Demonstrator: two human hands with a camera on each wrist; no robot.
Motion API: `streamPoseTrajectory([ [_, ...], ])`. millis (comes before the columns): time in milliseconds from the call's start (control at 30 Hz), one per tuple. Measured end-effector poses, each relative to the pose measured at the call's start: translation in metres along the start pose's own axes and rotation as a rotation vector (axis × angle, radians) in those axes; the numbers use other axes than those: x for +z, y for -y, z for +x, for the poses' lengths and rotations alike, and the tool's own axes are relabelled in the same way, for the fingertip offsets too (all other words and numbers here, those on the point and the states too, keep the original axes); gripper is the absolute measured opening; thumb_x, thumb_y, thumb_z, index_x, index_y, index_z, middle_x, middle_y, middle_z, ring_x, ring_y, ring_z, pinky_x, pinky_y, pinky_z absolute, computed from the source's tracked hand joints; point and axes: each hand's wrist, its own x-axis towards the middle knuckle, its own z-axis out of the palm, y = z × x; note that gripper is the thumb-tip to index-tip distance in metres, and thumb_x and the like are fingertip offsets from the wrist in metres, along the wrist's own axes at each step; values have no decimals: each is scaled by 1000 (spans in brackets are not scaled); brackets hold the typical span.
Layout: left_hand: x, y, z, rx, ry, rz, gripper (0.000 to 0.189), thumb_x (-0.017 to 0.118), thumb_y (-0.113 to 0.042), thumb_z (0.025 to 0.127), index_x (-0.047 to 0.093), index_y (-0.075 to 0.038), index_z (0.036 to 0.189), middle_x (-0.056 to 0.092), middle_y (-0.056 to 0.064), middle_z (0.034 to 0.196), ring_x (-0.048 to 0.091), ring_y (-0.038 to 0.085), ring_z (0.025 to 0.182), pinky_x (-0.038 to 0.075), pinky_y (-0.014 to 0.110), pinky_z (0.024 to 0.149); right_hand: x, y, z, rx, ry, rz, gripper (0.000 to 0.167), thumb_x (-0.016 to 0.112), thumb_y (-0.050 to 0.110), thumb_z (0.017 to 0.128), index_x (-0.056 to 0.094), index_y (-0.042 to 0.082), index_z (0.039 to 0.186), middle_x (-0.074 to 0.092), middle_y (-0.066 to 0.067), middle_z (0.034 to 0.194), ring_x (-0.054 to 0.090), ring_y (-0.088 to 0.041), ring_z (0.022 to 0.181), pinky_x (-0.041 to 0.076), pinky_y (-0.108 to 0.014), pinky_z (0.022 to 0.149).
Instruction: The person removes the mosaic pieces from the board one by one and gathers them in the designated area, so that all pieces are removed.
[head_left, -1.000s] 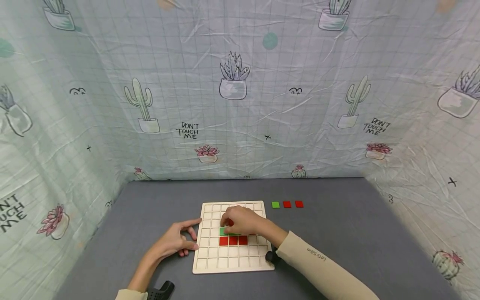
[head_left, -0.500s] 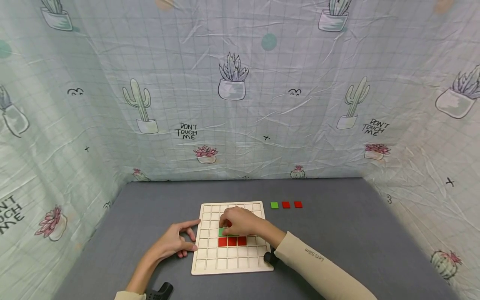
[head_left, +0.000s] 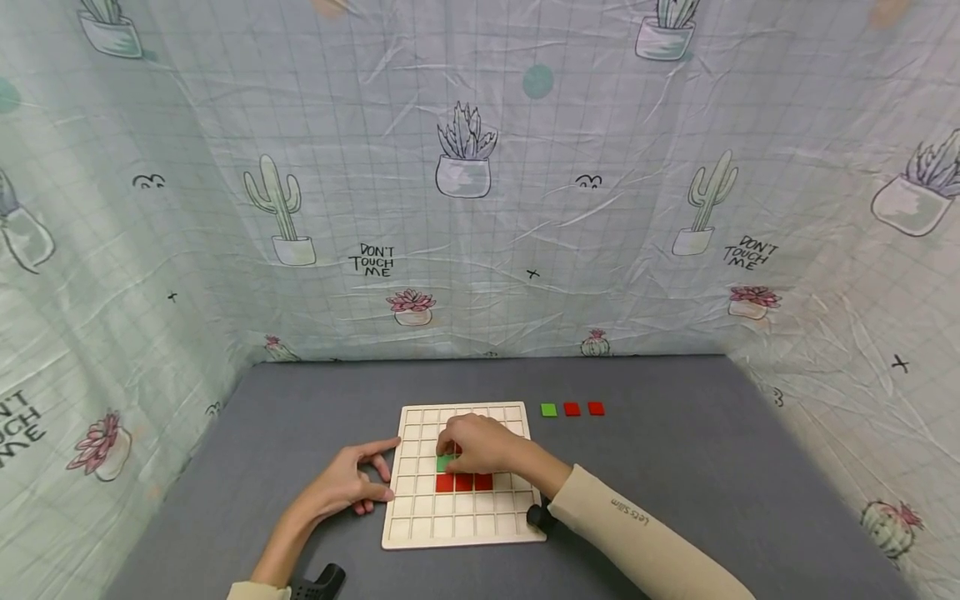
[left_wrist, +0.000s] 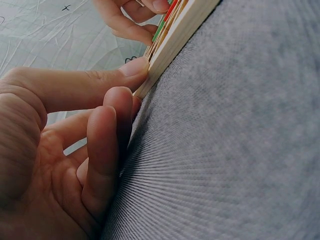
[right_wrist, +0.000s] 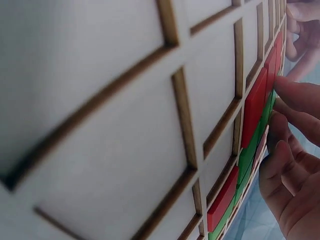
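Note:
A pale wooden grid board [head_left: 411, 527] lies on the dark grey table. My left hand [head_left: 351, 479] rests beside it, straight index finger and thumb touching its left edge. In the left wrist view the thumb [left_wrist: 100, 82] lies against the board's side. My right hand [head_left: 480, 442] reaches over the board, index finger and thumb pinching at a green square tile [head_left: 444, 464] in the grid. Its other fingers are curled. Just nearer sits a row of red tiles [head_left: 464, 482]. Another red tile [right_wrist: 222, 200] and more green tiles show in the right wrist view; the right hand partly hides them from the head view.
Right of the board's far corner lie a loose green tile [head_left: 549, 410] and two red tiles [head_left: 572, 409]. A cactus-print cloth [head_left: 480, 250] hangs around the back and sides. A black wrist device [head_left: 321, 582] sits on the left forearm.
The head view shifts very slightly. Both hands stay in nearly the same places, and the tiles show no clear movement.

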Motion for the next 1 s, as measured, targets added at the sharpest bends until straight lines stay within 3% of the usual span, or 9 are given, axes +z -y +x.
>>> streamPoseTrajectory([
  [500, 0, -2, 0, 1, -7, -13, 90, 85, -3, 77, 42, 0, 156, 61, 15, 97, 57, 13, 50, 53, 30, 44, 2, -4, 7, -7, 1, 81, 12, 83, 20, 86, 76, 23, 96, 68, 14, 90, 61, -1, 85, 48, -16, 73],
  [1000, 0, -1, 0, 5, -14, 25, 90, 86, -5, 77, 44, -2, 156, 63, 13, 95, 58, 12, 49, 54, 30, 44, 0, -4, 7, -26, 10, 99, 15, 82, 17, 88, 72, 21, 99, 70, 9, 96, 62, -3, 83, 48, -15, 72],
])
